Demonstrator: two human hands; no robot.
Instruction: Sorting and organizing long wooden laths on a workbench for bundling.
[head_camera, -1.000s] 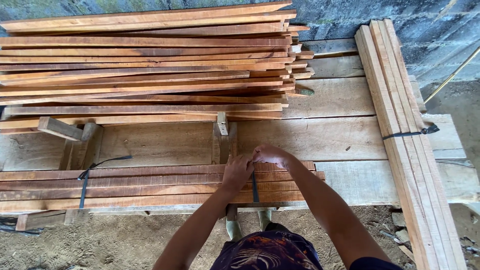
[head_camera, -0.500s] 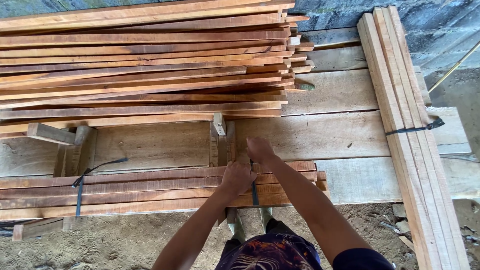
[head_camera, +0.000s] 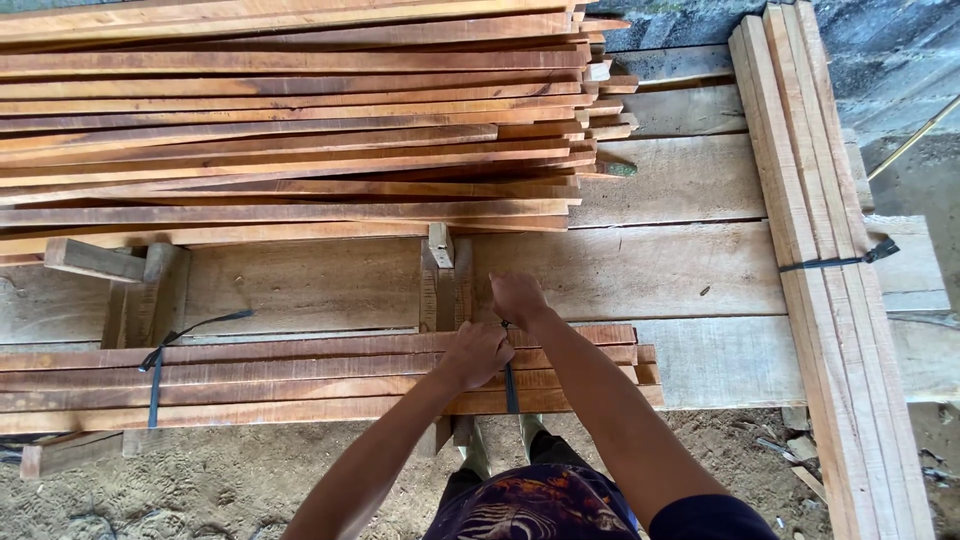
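Both hands have edged a little to the right along the bundle of slats (head_camera: 300, 380) since half a second ago, and the right hand now sits slightly further from the body. That bundle lies along the near edge of the worktop (head_camera: 680, 270). The left hand (head_camera: 476, 352) is clenched on top of the bundle, pinching the dark strap (head_camera: 511, 385) that runs across the slats. The right hand (head_camera: 517, 298) is closed on the same strap just beyond the bundle's far edge. A second strap (head_camera: 155, 385) binds the bundle near its left end. A loose stack of slats (head_camera: 290, 120) lies behind, and another strapped bundle (head_camera: 830, 260) runs lengthwise at the right.
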